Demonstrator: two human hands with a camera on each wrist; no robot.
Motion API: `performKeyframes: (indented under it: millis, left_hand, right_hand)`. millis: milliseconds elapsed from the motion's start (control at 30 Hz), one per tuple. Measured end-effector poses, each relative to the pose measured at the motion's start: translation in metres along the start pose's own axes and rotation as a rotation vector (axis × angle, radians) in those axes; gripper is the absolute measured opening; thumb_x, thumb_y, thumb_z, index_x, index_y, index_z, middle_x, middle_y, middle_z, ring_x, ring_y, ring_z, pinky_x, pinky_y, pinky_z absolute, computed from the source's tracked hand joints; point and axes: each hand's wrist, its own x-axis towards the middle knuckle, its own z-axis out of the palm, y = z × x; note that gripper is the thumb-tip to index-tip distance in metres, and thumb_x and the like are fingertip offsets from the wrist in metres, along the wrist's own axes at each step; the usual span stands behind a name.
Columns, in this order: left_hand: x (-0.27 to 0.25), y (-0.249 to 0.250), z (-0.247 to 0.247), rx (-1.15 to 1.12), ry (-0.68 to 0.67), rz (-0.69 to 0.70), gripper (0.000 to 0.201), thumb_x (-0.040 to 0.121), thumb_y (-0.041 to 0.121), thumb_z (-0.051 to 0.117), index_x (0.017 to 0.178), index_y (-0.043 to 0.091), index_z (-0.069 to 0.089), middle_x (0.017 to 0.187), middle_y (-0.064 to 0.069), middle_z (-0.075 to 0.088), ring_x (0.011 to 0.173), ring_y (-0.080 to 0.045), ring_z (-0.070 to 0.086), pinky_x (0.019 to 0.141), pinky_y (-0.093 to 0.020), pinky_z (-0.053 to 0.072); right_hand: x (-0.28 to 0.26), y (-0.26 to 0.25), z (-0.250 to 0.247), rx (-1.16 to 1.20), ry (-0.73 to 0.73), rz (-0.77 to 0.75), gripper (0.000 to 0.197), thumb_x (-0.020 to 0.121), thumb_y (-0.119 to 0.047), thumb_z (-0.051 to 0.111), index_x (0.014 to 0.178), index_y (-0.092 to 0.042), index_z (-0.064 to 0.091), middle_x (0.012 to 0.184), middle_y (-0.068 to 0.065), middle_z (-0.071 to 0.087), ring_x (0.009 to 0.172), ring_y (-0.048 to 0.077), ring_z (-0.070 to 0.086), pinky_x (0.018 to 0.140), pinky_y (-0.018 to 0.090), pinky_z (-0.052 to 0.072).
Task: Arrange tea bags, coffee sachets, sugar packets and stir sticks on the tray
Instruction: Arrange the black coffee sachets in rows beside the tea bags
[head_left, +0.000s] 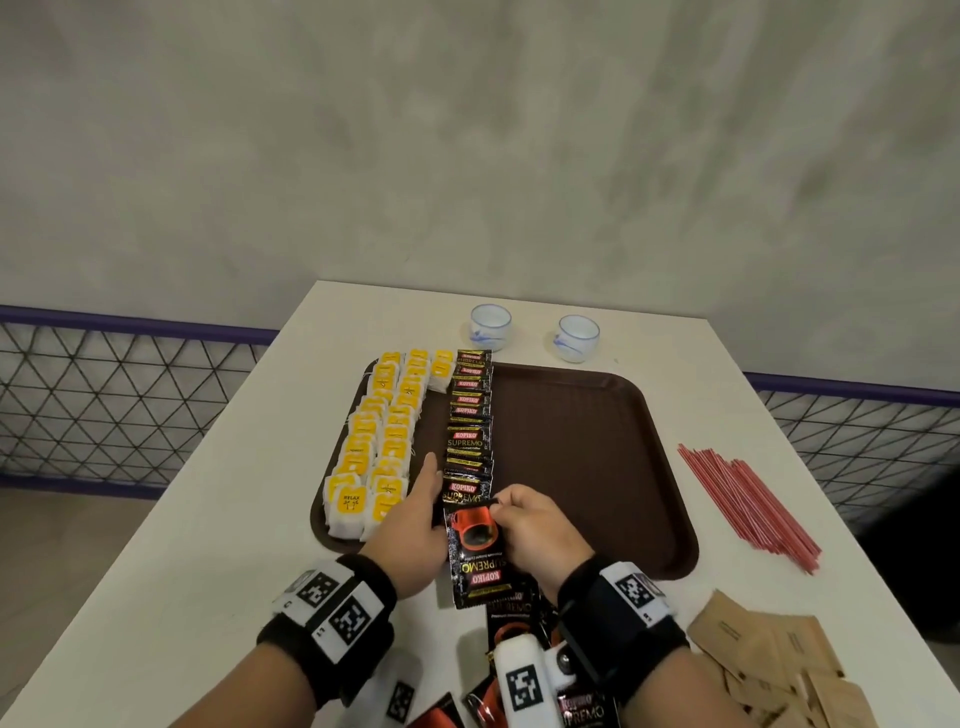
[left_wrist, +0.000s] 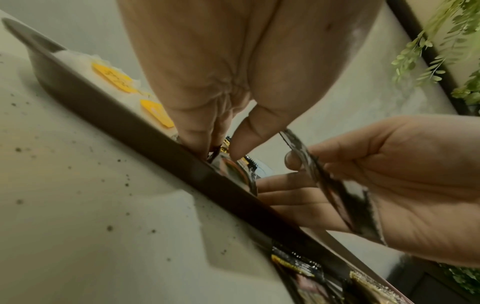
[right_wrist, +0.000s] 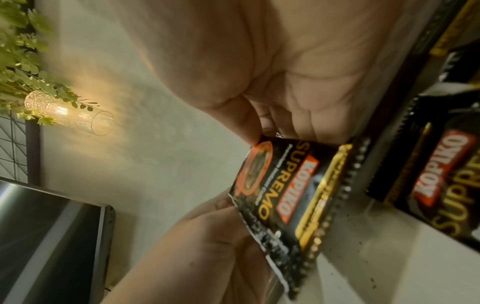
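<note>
The right hand (head_left: 530, 525) pinches a black coffee sachet (head_left: 475, 553) at the brown tray (head_left: 597, 452)'s near edge, over the desk (head_left: 218, 519) — its print reads clearly only in the right wrist view. The left hand (head_left: 415, 525) lies beside it, fingers straight, tips at the sachet row (head_left: 467, 421); the head view hides their contact.

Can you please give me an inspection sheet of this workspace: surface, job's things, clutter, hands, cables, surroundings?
Surface: white table, speckled; brown tray on it.
Job's things: tea bags in rows on the tray's left; coffee sachets in a column beside them; stir sticks and sugar packets off the tray, on the right.
Clutter: two small cups beyond the tray.
Hands: right hand pinches one sachet; left hand rests against the column's near end, fingers straight.
Cables: nothing seen.
Surroundings: grey wall, mesh fence, plants, lamp.
</note>
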Motion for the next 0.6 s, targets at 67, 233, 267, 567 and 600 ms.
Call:
performKeyframes:
  millis: [67,233,267,567,600]
  left_hand:
    - [0.001,0.0,-0.001,0.005,-0.003,0.0,0.088,0.09,-0.003,0.049,0.151,0.021,-0.009,0.155,0.001,0.028,0.13,-0.007,0.037,0.109,-0.038,0.039]
    - [0.003,-0.003,-0.002,0.006,0.006,-0.014,0.088,0.09,0.002,0.053,0.151,0.025,-0.006,0.149,-0.005,0.038,0.122,-0.008,0.043,0.107,-0.041,0.042]
    - [0.002,-0.004,-0.002,0.021,0.007,-0.016,0.087,0.09,0.001,0.051,0.151,0.025,-0.006,0.148,-0.006,0.038,0.126,-0.014,0.044,0.107,-0.041,0.042]
    - [-0.029,-0.003,-0.023,0.048,0.057,0.074,0.08,0.09,0.0,0.055,0.149,0.035,0.012,0.15,0.015,0.027,0.138,-0.002,0.024,0.112,-0.022,0.026]
    - [-0.035,-0.003,-0.028,0.036,0.058,0.08,0.078,0.091,0.002,0.056,0.147,0.039,0.015,0.147,0.019,0.028,0.136,0.001,0.025,0.109,-0.019,0.028]
  right_hand:
    - [0.001,0.0,-0.001,-0.009,-0.011,-0.004,0.021,0.088,-0.022,0.052,0.067,-0.023,0.057,0.078,0.006,0.063,0.079,0.025,0.059,0.09,0.053,0.048]
    - [0.0,0.0,-0.008,-0.055,-0.034,-0.004,0.024,0.089,-0.025,0.053,0.067,-0.026,0.06,0.086,0.007,0.067,0.086,0.028,0.064,0.093,0.053,0.049]
    - [-0.001,-0.001,-0.01,-0.064,-0.031,-0.01,0.022,0.093,-0.024,0.052,0.072,-0.024,0.06,0.089,0.008,0.067,0.09,0.029,0.065,0.094,0.053,0.05]
    - [0.013,-0.041,-0.061,-0.074,0.216,-0.208,0.016,0.094,-0.009,0.056,0.08,-0.015,0.06,0.07,0.003,0.058,0.064,0.014,0.055,0.053,0.023,0.045]
    - [0.023,-0.047,-0.068,-0.086,0.257,-0.219,0.017,0.094,-0.008,0.056,0.079,-0.014,0.059,0.067,0.002,0.057,0.059,0.012,0.052,0.049,0.021,0.042]
